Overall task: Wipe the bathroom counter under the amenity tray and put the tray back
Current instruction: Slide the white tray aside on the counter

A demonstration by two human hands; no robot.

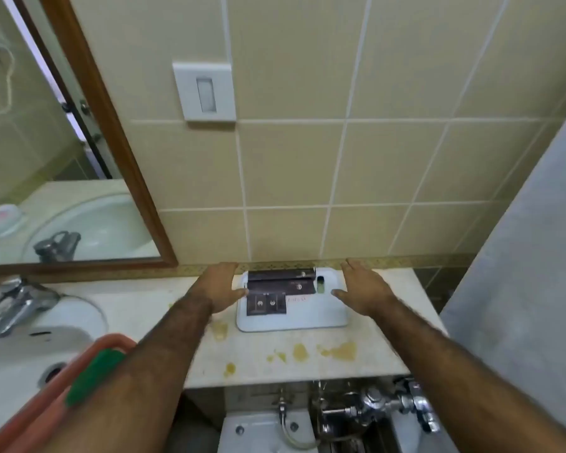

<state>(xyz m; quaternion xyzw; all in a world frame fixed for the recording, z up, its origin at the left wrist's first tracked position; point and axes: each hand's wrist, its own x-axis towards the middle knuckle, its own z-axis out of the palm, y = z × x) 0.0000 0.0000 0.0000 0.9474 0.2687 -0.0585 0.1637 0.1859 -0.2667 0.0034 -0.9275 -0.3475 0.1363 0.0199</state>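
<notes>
Left hand [221, 286]: open, fingers spread, palm down, placed at the left short edge of the white rectangular plastic amenity tray [311, 317]; thumb tip touching or just beside the tray's left rim. Nothing held. Right hand [365, 289]: open, fingers extended toward the wall, placed at the tray's right short edge; thumb just beside the right rim, contact not determinable. Nothing held.

Tray position: flat on the pale beige marble-look counter [366, 364], directly between the two hands, its far long edge near the patterned border strip at the foot of the beige tiled wall [291, 165].

Tray contents, between the hands: dark brown flat boxes [281, 281] along the far edge; two dark brown sachets [266, 304] just beside the left thumb; small green-tinted bottle [321, 285] nearer the right hand.

Yellow-brown stains [339, 350] on the counter, nearer than the tray, between the two forearms.

Left of the left hand: white ceramic basin [30, 348] with chrome mixer tap [17, 305]; wood-framed mirror [111, 142] above.

Under the left forearm: orange plastic container rim [30, 416] with a green item [94, 376].
</notes>
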